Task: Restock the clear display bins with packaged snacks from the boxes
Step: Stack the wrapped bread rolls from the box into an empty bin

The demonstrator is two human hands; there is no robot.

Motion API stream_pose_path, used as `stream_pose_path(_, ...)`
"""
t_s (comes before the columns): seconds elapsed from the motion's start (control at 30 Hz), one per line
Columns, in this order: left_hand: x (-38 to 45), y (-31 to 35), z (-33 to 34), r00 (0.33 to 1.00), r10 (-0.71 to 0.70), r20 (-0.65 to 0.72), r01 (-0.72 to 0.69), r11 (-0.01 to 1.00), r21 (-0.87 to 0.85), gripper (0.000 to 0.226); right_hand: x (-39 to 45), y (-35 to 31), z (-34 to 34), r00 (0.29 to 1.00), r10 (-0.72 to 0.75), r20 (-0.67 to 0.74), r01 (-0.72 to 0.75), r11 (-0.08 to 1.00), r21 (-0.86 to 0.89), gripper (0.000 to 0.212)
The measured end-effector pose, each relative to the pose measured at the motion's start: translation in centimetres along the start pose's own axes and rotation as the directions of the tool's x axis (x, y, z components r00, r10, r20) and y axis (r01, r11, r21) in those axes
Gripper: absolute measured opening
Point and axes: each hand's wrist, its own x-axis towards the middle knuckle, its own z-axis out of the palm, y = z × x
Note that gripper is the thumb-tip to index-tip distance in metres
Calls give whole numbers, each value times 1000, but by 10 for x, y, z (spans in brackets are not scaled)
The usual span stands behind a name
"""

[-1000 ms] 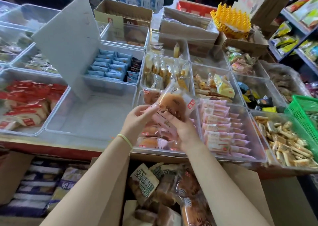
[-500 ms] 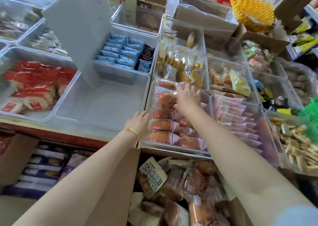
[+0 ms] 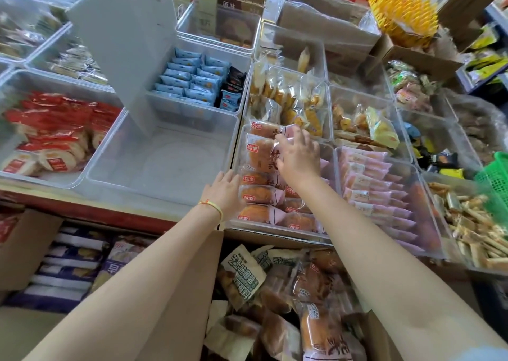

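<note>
Right hand (image 3: 298, 157): fingers spread and straight, pressing the top bread packet (image 3: 259, 154) at frame centre.
Left hand (image 3: 225, 189): fingers loosely straight against the near-left wall of the clear bin (image 3: 236, 146).
Bin: on the desk, holding stacked bread packets.
Box (image 3: 288, 300): bottom centre, full of packets.

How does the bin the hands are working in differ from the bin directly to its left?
The bread bin is stacked with wrapped buns in rows; the left bin holds no packets. Both hands, left hand and right hand, are at the bread bin; neither touches the left bin. Both are clear plastic.
</note>
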Motion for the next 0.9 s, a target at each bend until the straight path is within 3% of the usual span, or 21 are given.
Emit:
stream_pose_path(0.1, -16, 14, -13, 991, 26, -133, -50, 982, -180, 55, -22, 0, -20, 997, -3, -71, 14, 986, 164, 38)
stream_pose_path(0.17, -37, 30, -26, 965, 8, -262, -96, 941, -324, 34, -47, 2, -40, 994, 36, -101, 5, 927, 376, 21)
stream_pose_path(0.23, -63, 47, -38, 940, -14, -342, -159, 868, -471, 15, -83, 6, -64, 998, 67, 21, -65, 784, 617, 19)
stream_pose_path(0.33, -100, 69, -40, 960, 58, -273, -208, 799, -564, 31, -141, 18, -91, 921, -125, 369, -228, 596, 770, 33)
stream_pose_path(0.4, -115, 81, -28, 980, 125, -154, -191, 801, -568, 33, -170, 32, -86, 789, -232, 569, -334, 616, 714, 34)
stream_pose_path(0.5, -122, 94, 2, 990, 137, 31, -99, 834, -542, 27, -198, 53, -48, 645, -200, 738, -400, 735, 548, 30)
stream_pose_path(0.6, -124, 100, 33, 984, 102, 147, -7, 841, -541, 22, -218, 68, -4, 621, -30, 783, -410, 839, 357, 30)
stream_pose_path(0.7, -124, 106, 53, 984, 63, 164, 36, 842, -538, 19, -236, 72, 20, 612, 12, 790, -308, 925, 224, 28)
stream_pose_path(0.83, -127, 125, 65, 983, 46, 180, 52, 862, -505, 17, -258, 81, 54, 489, 79, 869, -260, 964, 58, 67)
stream_pose_path(0.9, -127, 134, 70, 984, 46, 175, 47, 869, -493, 18, -266, 84, 62, 457, 79, 886, -303, 950, 72, 82)
